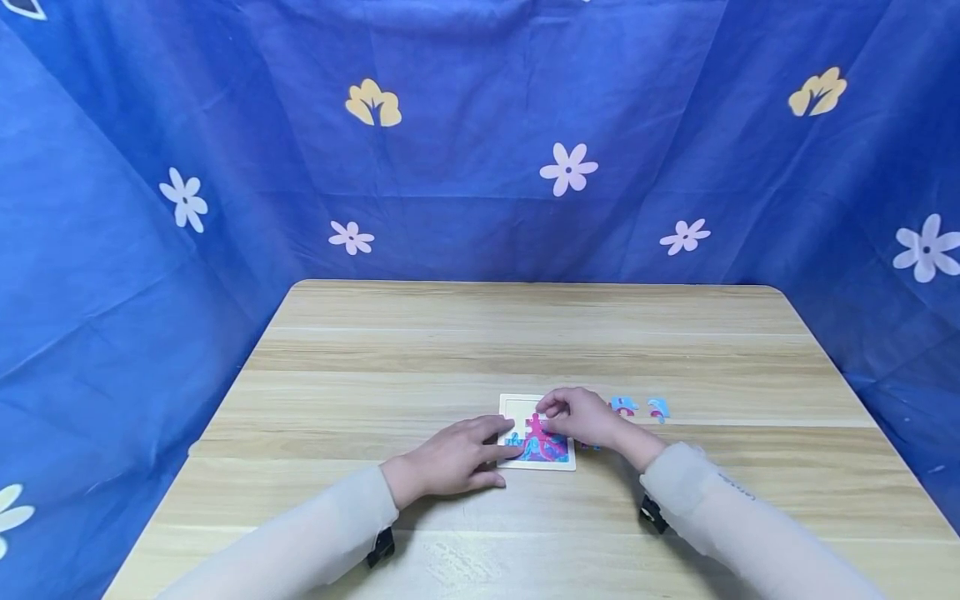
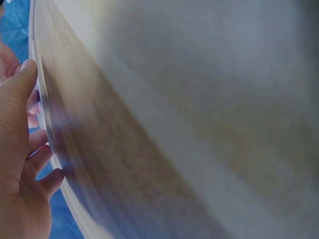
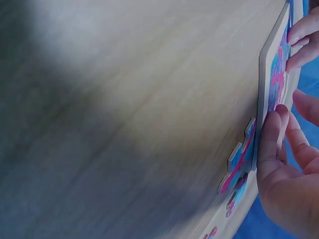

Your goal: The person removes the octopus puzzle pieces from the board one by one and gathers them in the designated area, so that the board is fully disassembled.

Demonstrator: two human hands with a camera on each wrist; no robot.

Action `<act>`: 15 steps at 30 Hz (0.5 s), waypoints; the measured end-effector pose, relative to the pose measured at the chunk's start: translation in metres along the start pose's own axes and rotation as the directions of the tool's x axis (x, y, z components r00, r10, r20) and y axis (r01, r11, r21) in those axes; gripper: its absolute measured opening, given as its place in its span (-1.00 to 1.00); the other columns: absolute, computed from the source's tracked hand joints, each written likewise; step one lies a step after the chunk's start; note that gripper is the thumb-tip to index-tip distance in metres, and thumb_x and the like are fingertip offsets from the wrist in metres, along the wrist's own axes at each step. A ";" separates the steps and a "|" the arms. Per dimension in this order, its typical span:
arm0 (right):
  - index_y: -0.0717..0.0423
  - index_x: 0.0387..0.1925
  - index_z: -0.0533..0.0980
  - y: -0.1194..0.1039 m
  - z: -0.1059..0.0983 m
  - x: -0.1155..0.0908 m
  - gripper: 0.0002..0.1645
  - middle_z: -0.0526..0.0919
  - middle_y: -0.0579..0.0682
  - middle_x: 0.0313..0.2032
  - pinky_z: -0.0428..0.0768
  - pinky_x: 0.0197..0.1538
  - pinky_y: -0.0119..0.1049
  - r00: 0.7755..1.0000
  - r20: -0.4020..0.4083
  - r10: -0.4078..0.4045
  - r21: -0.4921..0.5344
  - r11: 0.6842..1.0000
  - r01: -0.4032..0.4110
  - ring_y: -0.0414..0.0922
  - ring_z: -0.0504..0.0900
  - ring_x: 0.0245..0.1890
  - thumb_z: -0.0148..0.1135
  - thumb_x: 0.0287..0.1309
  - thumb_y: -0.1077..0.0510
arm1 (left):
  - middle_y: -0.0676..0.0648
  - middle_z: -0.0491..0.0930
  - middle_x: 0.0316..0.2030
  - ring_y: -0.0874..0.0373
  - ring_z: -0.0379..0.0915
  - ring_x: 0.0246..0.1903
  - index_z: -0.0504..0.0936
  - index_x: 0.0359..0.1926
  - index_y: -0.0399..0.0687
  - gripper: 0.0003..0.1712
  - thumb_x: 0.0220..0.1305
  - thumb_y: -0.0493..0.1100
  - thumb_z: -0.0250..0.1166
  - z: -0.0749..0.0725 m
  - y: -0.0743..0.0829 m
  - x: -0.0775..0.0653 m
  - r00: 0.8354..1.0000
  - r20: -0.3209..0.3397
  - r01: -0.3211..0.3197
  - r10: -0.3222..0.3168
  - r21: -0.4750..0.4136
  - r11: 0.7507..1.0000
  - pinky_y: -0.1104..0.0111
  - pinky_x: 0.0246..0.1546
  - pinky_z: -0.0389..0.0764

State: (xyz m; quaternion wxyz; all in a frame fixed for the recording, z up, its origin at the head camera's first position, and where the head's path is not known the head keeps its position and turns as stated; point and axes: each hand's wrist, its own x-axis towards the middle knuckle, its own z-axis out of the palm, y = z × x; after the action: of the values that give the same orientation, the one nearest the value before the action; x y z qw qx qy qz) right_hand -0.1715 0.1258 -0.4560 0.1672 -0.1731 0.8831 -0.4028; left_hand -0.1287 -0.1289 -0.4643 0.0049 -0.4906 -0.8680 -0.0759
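Note:
A small jigsaw board (image 1: 538, 469) with a pale rim lies on the table, its lower part filled with pink, blue and purple pieces. A pink puzzle piece (image 1: 535, 427) sits near its middle. My left hand (image 1: 457, 457) reaches over the board's left side, fingers extended and fingertips touching it. My right hand (image 1: 585, 415) is over the right side, thumb and bent fingers apart beside the pink piece. In the right wrist view, its fingers (image 3: 270, 132) touch the board's near corner, and no piece shows between them. The left wrist view shows the left hand (image 2: 22, 144) with fingers spread.
Loose puzzle pieces lie right of the board, including a blue and pink piece (image 1: 623, 406) and another blue piece (image 1: 658, 407). More pieces lie partly under the right forearm. The wooden table (image 1: 420, 333) stands before a blue flowered curtain (image 1: 465, 150).

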 end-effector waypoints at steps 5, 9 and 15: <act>0.06 -0.14 0.63 -0.001 0.002 0.001 -0.75 0.57 -0.17 -0.36 0.52 -0.20 -0.30 1.000 0.005 0.007 -0.026 1.000 -0.007 -0.23 0.51 -0.35 0.35 0.08 0.21 | -0.19 0.29 0.30 -0.06 0.18 0.30 0.46 0.29 0.15 -0.40 0.29 0.22 0.15 0.001 0.000 0.000 1.000 -0.008 -0.001 0.001 -0.005 1.000 0.13 0.29 0.23; 0.05 -0.14 0.64 -0.002 0.003 0.002 -0.75 0.56 -0.18 -0.37 0.51 -0.20 -0.30 1.000 0.012 0.008 -0.051 0.999 -0.007 -0.23 0.49 -0.35 0.35 0.08 0.20 | -0.17 0.29 0.31 -0.05 0.16 0.31 0.45 0.29 0.17 -0.41 0.30 0.22 0.14 0.001 0.000 0.000 1.000 0.004 0.008 -0.008 -0.011 1.000 0.16 0.31 0.21; 0.04 -0.16 0.63 -0.002 0.004 0.003 -0.76 0.55 -0.17 -0.36 0.51 -0.25 -0.32 1.000 0.010 0.020 -0.052 0.998 -0.020 -0.23 0.48 -0.37 0.36 0.07 0.20 | -0.18 0.31 0.30 -0.06 0.18 0.30 0.46 0.28 0.16 -0.42 0.29 0.20 0.17 0.002 -0.001 0.000 1.000 -0.014 -0.004 0.004 -0.002 1.000 0.14 0.29 0.25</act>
State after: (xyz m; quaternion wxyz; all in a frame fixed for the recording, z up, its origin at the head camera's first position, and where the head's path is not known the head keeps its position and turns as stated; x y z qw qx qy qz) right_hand -0.1721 0.1204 -0.4571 0.1713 -0.1706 0.8941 -0.3770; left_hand -0.1296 -0.1297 -0.4664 0.0108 -0.4916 -0.8670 -0.0803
